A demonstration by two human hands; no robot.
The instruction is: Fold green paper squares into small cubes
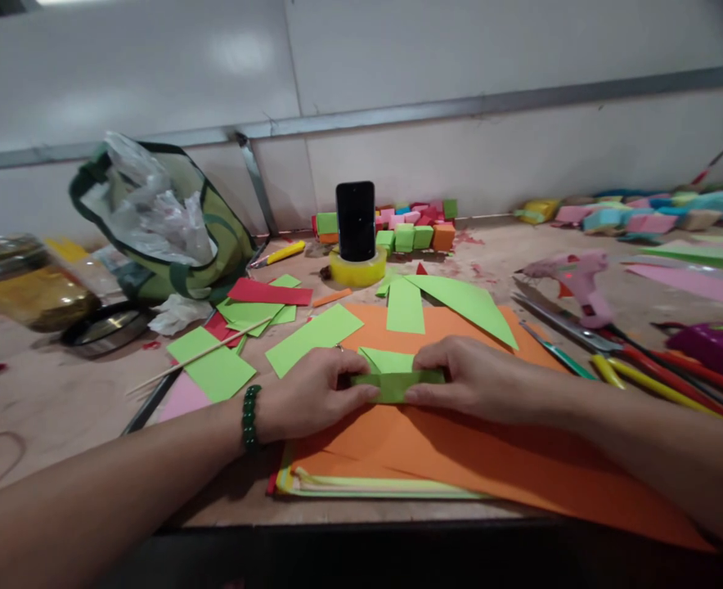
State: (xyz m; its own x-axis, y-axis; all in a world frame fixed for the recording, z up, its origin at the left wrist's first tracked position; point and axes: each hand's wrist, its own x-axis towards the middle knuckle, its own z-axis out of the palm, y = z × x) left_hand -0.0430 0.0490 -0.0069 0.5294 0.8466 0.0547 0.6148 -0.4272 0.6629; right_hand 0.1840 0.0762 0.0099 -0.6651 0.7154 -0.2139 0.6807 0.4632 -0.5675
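Note:
A green paper strip [392, 386], partly folded, is held between both hands above a stack of orange paper [460, 454]. My left hand [316, 391], below a dark green bead bracelet [250, 417], pinches its left end between thumb and fingers. At the other end, my right hand [460, 378] grips it in the same way. The fingers hide both ends of the strip. Flat green paper pieces lie around: one rectangle [314, 339] left of the hands, another [406, 307] just beyond them, and a curved offcut [469, 304] beside that.
A phone [356, 221] stands in a yellow tape roll [357, 268], before several small paper blocks [404, 237]. Right lie a pink glue gun [573, 282], scissors [570, 323] and a green-handled cutter [561, 356]. Left are a wooden stick [205, 353], a green bag [214, 221] and a jar [27, 282].

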